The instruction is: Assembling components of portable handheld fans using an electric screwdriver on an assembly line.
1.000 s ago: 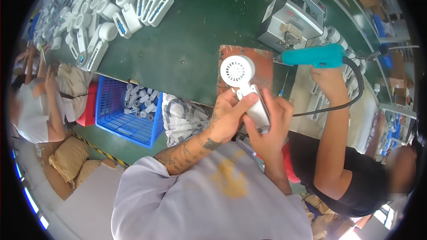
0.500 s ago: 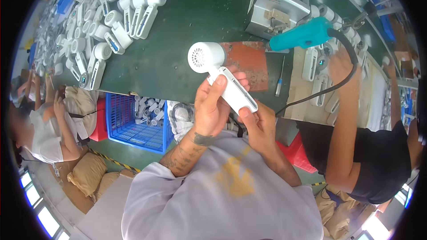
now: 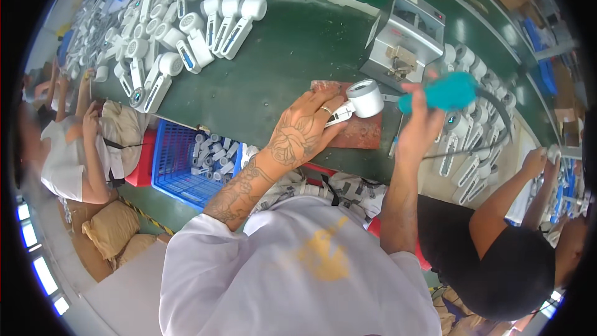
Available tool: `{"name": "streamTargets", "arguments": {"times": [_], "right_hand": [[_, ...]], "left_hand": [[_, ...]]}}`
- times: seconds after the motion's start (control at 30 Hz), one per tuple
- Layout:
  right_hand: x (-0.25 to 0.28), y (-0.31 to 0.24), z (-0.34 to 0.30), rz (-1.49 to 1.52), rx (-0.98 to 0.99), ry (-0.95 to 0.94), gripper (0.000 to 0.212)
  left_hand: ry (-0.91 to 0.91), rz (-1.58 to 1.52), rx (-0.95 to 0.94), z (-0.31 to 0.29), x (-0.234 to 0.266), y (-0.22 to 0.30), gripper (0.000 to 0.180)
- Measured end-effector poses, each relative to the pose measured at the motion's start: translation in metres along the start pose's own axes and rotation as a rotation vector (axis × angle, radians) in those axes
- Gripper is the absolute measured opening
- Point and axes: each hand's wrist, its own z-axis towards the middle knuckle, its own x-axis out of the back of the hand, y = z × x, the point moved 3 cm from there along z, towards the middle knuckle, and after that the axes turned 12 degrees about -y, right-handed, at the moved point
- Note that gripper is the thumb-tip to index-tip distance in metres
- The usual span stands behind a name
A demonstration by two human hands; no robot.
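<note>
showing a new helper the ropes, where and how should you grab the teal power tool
Likely best around the thick middle of the teal power tool, from the near side, where the right hand is: its body lies roughly level, front end pointing left, and the black cable leaves its right end.

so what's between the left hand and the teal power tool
In the head view, the white handheld fan's round head lies between the left hand and the teal power tool, with a small grey strip nearer the tool.
</note>
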Motion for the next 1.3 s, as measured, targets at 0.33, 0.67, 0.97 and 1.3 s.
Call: {"name": "streamTargets", "arguments": {"times": [0.33,0.67,0.97,1.3], "right_hand": [[0.048,-0.032,-0.035,0.121,0.096,0.019,0.045],[-0.001,-0.033,0.066,0.073,0.262,-0.037,0.053],[-0.022,0.003,0.093,0.111,0.27,-0.094,0.038],[-0.015,-0.016,0.053,0.204,0.147,-0.149,0.048]], "left_hand": [[-0.107,-0.138,-0.116,0.019,-0.018,-0.001,0.031],[-0.187,0.014,-0.328,0.064,-0.035,-0.005,0.037],[-0.134,0.02,-0.259,0.058,-0.044,-0.012,0.042],[-0.158,-0.016,-0.227,0.059,-0.043,-0.016,0.043]]}}
